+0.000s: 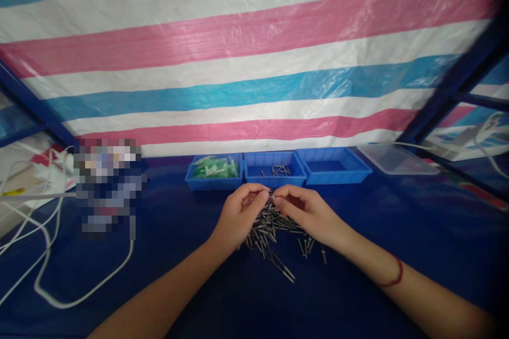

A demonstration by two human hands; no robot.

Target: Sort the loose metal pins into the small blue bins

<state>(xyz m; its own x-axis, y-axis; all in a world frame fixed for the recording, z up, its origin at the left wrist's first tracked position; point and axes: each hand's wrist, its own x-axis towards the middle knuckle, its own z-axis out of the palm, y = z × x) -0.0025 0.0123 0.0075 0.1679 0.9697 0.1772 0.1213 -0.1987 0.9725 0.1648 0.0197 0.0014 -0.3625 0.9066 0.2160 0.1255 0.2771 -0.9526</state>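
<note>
1. The left hand [238, 214] and right hand [304, 211] meet fingertip to fingertip above a pile [270, 230] of metal pins.
2. Both hands are clenched in a pinch, thumb against forefinger, on 1 small bright pin [272, 197] where they touch. It is too small to tell which hand bears more of it.
3. The pin sits just above the far edge of the pile, close to the mid bin [274, 182].
4. The pile lies on the blue table [358, 233], partly under both palms. A few loose pins [287, 271] trail from it toward the person.
5. The right wrist wears a red cord [395, 274].
6. 3 blue bins stand side by side at the back of the table, touching one another. The left bin [213, 184] holds green parts [214, 167], the mid bin holds a few pins [280, 170], and the right bin [338, 176] stands next to it.
7. A clear tray [397, 161] lies just right of the bins.
8. A white cable [79, 296] loops over the table's left side, well apart from the hands.
9. A tarp [254, 37] striped pink, white and blue hangs behind the bins.
</note>
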